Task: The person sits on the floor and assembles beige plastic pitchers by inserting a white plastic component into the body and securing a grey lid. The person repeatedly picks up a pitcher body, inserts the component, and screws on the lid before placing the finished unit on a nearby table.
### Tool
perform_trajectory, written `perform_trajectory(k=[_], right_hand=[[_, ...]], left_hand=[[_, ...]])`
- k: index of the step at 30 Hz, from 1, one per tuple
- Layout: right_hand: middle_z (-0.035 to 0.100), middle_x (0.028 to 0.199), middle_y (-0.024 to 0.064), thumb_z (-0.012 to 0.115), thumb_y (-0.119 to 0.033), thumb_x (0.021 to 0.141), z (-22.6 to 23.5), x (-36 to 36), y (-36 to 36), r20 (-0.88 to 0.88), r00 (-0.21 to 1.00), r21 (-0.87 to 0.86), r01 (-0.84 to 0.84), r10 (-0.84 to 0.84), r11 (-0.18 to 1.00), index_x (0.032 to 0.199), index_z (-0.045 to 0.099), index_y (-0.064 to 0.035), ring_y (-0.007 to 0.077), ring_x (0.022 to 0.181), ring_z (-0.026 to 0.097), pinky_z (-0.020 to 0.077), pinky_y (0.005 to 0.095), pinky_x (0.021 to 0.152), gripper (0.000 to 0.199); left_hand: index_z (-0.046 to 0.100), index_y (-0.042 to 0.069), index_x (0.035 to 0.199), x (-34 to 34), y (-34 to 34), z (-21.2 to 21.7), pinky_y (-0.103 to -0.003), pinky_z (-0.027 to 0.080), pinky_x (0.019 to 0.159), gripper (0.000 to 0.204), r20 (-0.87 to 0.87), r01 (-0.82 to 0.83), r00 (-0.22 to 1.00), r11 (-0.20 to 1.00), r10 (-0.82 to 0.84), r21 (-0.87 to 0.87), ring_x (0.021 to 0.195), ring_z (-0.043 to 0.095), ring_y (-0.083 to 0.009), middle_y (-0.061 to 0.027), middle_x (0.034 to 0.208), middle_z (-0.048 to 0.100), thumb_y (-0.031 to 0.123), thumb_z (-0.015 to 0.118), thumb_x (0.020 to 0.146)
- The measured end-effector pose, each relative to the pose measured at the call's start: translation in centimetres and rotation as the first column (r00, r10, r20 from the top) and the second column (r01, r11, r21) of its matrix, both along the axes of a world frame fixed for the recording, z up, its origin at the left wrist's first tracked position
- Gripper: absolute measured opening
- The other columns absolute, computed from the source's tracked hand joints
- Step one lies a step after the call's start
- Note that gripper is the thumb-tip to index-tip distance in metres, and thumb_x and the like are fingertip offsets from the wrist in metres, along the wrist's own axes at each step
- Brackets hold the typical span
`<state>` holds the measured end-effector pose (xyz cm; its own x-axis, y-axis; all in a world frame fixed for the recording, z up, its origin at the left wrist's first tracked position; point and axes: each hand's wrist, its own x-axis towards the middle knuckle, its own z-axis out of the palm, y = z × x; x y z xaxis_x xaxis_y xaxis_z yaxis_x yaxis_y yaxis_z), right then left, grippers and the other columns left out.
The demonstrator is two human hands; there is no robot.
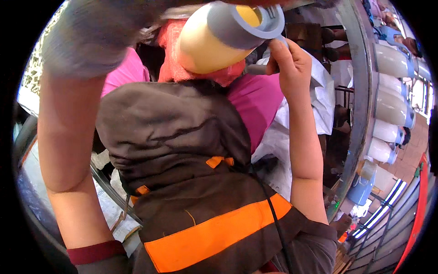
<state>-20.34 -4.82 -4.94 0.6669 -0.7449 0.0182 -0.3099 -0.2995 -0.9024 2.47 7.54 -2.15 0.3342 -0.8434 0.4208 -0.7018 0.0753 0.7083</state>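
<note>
A cream-yellow jug [200,48] with a grey rim and yellow inside lies tilted over my lap, its mouth toward the upper right. The fingers of my right hand [289,61] are closed at the jug's grey handle, just below the rim. A short grey rod-like end sticks out beside the fingers; I cannot tell whether it belongs to the handle. My left hand [91,39] is a dark, blurred shape at the upper left, seemingly gloved, and its fingers cannot be made out. Under the jug is a red cloth [169,50].
A dark brown apron [178,114] with an orange band covers my front. White sheeting [321,98] hangs by my right knee. Beyond a grey metal frame [360,91] at the right stand several white jugs [390,107] with blue rims. A blue bucket-like container [362,185] sits lower down.
</note>
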Motion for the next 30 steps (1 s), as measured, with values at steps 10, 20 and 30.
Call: perform_trajectory(k=[10,20,30], right_hand=[[0.062,0.077,0.0162,0.062,-0.029,0.087,-1.8,-2.5,0.4,-0.171,0.985,-0.392,-0.046,-0.024,0.919,0.093,0.057,-0.0006,0.0267,0.071,0.063,0.0485,0.0347,0.062,0.030],[0.063,0.083,0.0226,0.055,-0.025,0.088,-4.4,-2.1,1.4,-0.212,0.953,-0.389,0.122,-0.218,0.913,0.110,0.043,-0.0050,0.0417,0.078,0.061,0.0465,0.0511,0.066,0.032],[0.062,0.086,0.0206,0.059,-0.024,0.083,-5.0,-2.5,1.4,-0.176,0.962,-0.433,0.114,-0.208,0.894,0.112,0.043,-0.0054,0.0402,0.081,0.061,0.0480,0.0499,0.068,0.038]], left_hand=[[0.046,0.000,0.129,-6.2,-5.4,5.6,-0.042,0.045,0.090,0.070,0.613,0.027,0.769,0.967,-0.182,0.252,0.105,0.056,-0.0332,-0.0224,0.110,0.059,0.042,0.063,0.076],[0.052,-0.002,0.118,-2.6,-9.6,8.7,-0.042,0.047,0.086,0.056,0.640,0.201,0.640,0.896,-0.425,0.395,0.099,0.058,-0.0351,-0.0225,0.109,0.058,0.037,0.062,0.079],[0.051,0.000,0.123,-5.4,-6.8,5.6,-0.042,0.043,0.094,0.063,0.548,0.100,0.783,0.930,-0.294,0.355,0.111,0.052,-0.0363,-0.0246,0.118,0.054,0.044,0.059,0.080]])
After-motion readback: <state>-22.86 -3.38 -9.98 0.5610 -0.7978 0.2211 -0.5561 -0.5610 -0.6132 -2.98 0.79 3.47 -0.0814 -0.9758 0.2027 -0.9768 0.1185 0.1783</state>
